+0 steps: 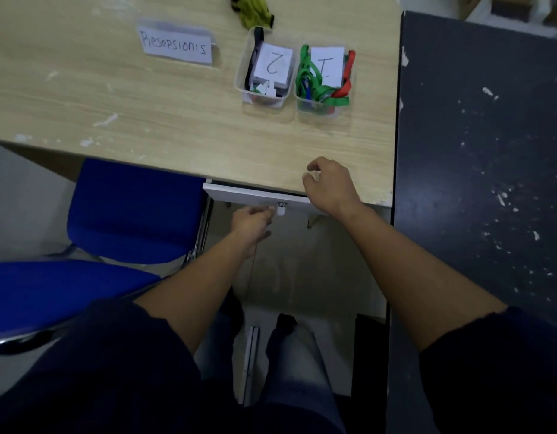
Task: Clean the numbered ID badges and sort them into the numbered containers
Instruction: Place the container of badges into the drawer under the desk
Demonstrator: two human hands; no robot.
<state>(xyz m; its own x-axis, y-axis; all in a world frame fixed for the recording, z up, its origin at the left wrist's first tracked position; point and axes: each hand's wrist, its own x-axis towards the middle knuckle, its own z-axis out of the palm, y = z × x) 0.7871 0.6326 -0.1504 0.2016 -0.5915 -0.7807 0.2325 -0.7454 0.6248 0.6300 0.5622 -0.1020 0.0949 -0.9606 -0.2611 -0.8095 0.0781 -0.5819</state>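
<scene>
Two clear plastic containers stand at the back right of the wooden desk (177, 120). The left container (244, 79) carries a paper marked 2 and holds badges with dark lanyards. The right container (349, 98) carries a paper marked 1 and holds badges with green, red and blue lanyards. Under the desk's front edge a white drawer front (239, 192) stands slightly out. My left hand (250, 222) reaches up to it, fingertips bunched on the small white knob (281, 210). My right hand (329, 186) hovers over the desk edge, fingers loosely curled, holding nothing.
A paper sign reading "Resepsionis" (177, 43) stands at the back left of the desk. A yellow-green cloth (252, 10) lies behind the containers. A blue chair (130, 208) sits left of my legs. A dark speckled panel (480, 151) borders the desk on the right.
</scene>
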